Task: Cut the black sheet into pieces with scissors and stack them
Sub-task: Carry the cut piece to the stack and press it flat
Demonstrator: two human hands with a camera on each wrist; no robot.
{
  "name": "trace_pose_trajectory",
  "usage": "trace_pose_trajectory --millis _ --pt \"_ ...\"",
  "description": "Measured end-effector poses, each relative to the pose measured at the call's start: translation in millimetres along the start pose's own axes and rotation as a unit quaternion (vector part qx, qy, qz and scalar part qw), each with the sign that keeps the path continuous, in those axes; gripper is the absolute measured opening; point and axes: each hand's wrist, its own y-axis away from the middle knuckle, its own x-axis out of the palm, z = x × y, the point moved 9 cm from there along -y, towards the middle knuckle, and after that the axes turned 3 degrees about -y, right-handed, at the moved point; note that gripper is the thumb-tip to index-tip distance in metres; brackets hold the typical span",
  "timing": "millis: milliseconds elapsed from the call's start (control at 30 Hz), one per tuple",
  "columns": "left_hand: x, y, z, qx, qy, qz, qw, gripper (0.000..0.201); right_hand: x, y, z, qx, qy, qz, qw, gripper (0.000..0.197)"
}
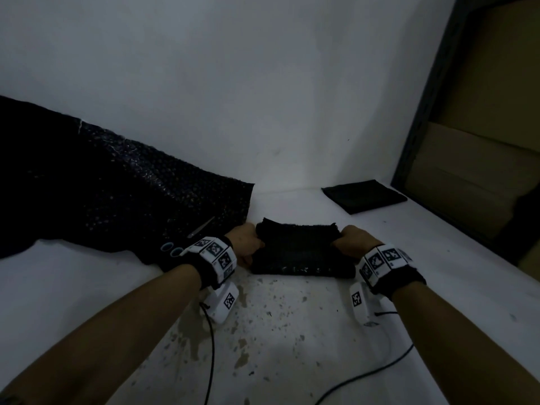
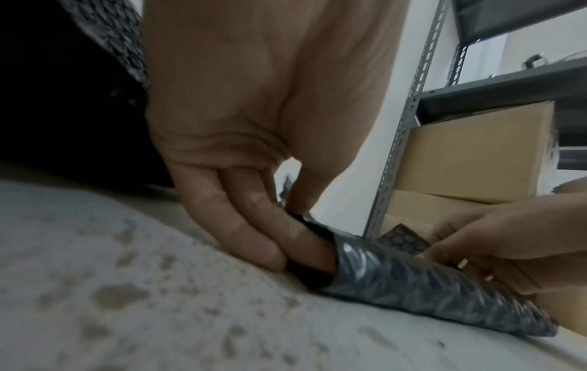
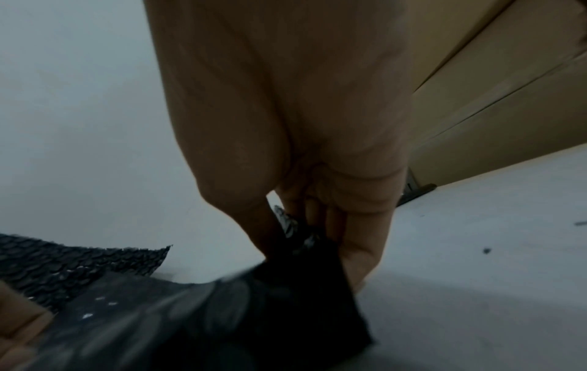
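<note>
Between your wrists on the white table, your left hand and right hand each pinch an end of the cut piece; uneven pulling could skew it before it reaches the stack, or snag the scissors.

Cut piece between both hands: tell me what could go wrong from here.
The left hand and right hand pinch only the side edges of the cut piece, so it may sag or unfold when carried to the stack. The scissors lie on the large sheet by the left wrist and could be knocked.
</note>
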Motion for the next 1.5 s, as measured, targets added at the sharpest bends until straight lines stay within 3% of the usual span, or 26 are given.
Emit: trace_pose_trajectory --millis 367,633,767,833,1000,1100,1167,1267,1300,1367,1400,1433,1500 --pt "4 -3 7 -0.053 0.034 0.021 0.998 0.026 -2 -4 3 -0.031 -0.016 -0.034 0.999 0.036" --pt "5 -10 6 -0.06 -0.012 0.012 0.998 0.032 -1 -5 4 -0.003 0.006 -0.035 0.999 0.037" --pt "2 -14 2 -0.046 -0.043 0.007 0.998 0.018 -2 -3 3 0.023 0.012 -0.03 0.999 0.038" --pt "-1 -14 -1 -0.038 -0.059 0.001 0.998 0.013 -4 1 7 0.026 0.013 -0.025 0.999 0.046" --pt "-1 -14 -1 -0.037 -0.062 0.009 0.997 0.025 -4 10 17 0.009 0.086 -0.011 0.996 0.105" --pt "-1 -14 -3 -0.028 -0.069 0.005 0.997 0.03 -3 19 44 -0.094 0.163 -0.047 0.981 0.103" --pt "-2 -16 -2 -0.031 -0.076 -0.003 0.997 0.031 14 25 60 -0.147 0.186 0.025 0.971 0.092" --pt "-6 -9 -8 -0.05 -0.114 -0.006 0.992 0.018 42 26 59 -0.134 0.25 0.127 0.951 0.093" --pt "-7 -8 -10 -0.051 -0.139 -0.013 0.989 0.033 46 24 59 -0.135 0.256 0.129 0.949 0.094" --pt "-11 -5 -23 -0.007 -0.224 -0.043 0.974 0.09 45 22 62 -0.146 0.246 0.114 0.951 0.095" --pt "-12 -2 -34 0.034 -0.247 -0.061 0.966 0.102 44 23 63 -0.148 0.241 0.108 0.953 0.094" --pt "-9 1 -47 0.08 -0.268 -0.062 0.958 0.102 43 23 64 -0.15 0.238 0.106 0.954 0.094" --pt "4 4 -62 0.136 -0.286 -0.01 0.948 0.083 43 24 65 -0.154 0.236 0.106 0.954 0.093"
